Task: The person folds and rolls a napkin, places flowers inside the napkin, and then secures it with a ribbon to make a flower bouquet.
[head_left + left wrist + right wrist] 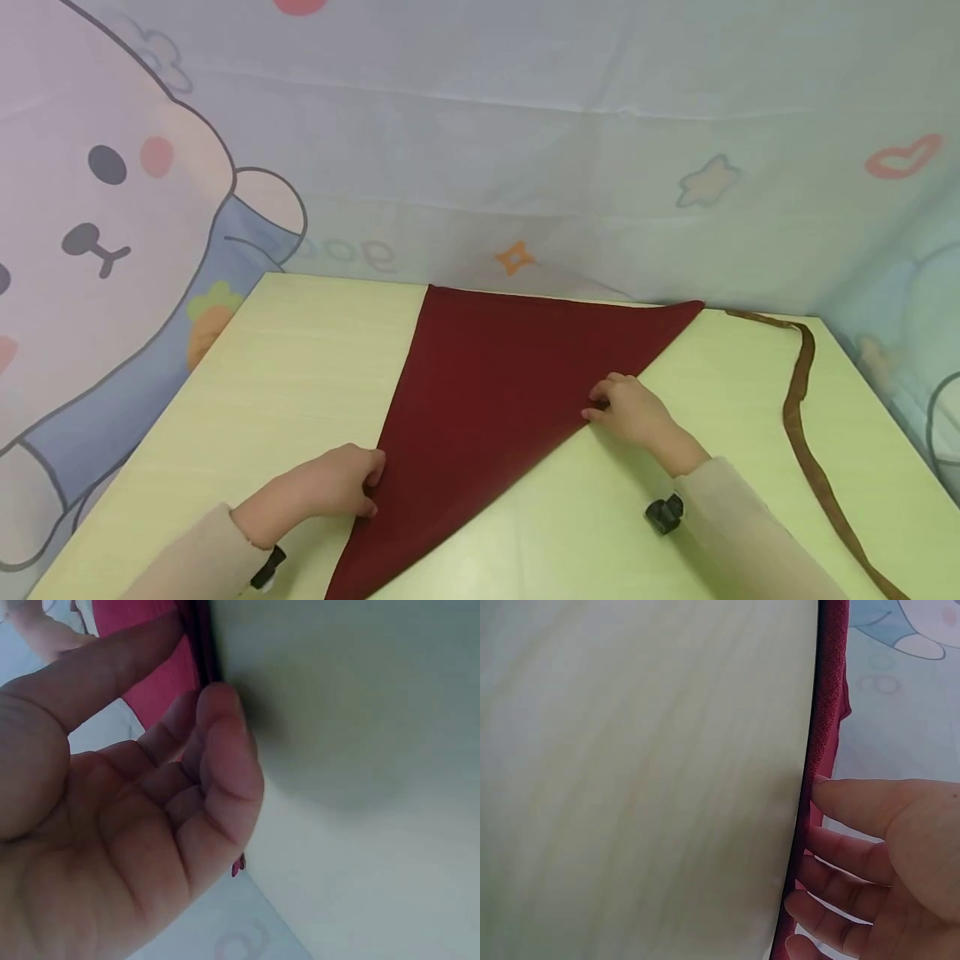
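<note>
A dark red cloth [487,392] lies on the table in a triangle, its long slanted edge facing right. At its left edge, in the head view, my left hand [330,483] touches the fabric with bent fingers, thumb and fingertips apart. The left wrist view shows that hand [150,795] close up against the cloth's edge [202,645]. My right hand [633,417] rests at the slanted edge, thumb and fingers spread along it. In the right wrist view, the fingertips of that hand [870,862] touch the cloth's rim [829,712]; whether fabric is pinched is unclear.
A brown ribbon-like strip [806,442] runs down the right side of the pale wooden table [300,375]. Behind the table hangs a printed curtain [480,150] with a cartoon bear on the left. A thin dark cable [933,417] curves at the far right.
</note>
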Motion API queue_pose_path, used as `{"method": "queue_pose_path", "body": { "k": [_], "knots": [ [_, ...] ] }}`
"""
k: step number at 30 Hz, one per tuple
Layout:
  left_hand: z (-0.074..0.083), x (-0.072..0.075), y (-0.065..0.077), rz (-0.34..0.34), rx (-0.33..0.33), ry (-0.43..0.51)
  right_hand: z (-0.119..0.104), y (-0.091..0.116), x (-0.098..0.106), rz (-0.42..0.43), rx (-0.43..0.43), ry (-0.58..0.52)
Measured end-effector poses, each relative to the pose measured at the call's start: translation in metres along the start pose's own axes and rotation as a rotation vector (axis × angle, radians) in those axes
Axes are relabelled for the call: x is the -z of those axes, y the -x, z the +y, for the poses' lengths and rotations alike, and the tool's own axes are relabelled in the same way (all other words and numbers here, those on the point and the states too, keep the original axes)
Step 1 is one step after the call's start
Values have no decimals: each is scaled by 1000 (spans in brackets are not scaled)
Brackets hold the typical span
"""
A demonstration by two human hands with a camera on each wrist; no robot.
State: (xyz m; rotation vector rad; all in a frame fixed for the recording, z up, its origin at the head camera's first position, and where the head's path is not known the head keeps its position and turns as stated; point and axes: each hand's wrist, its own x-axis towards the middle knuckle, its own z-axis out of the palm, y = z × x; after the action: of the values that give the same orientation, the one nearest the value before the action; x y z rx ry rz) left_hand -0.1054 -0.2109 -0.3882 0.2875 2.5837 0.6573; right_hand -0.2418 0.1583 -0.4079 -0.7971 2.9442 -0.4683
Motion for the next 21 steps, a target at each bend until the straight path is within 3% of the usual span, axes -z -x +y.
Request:
{"method": "queue_pose_path", "body": {
  "k": [9, 16, 21],
  "knots": [
    [-11, -29, 43, -53, -85, 157, -1, 1, -1, -1, -12, -8],
    [-8, -40, 61, -89, -23, 139, -1, 1, -1, 0, -26, 2],
    [-7, -46, 68, -63, -130, 99, -8, 0, -2, 18, -16, 52]
  ]
}}
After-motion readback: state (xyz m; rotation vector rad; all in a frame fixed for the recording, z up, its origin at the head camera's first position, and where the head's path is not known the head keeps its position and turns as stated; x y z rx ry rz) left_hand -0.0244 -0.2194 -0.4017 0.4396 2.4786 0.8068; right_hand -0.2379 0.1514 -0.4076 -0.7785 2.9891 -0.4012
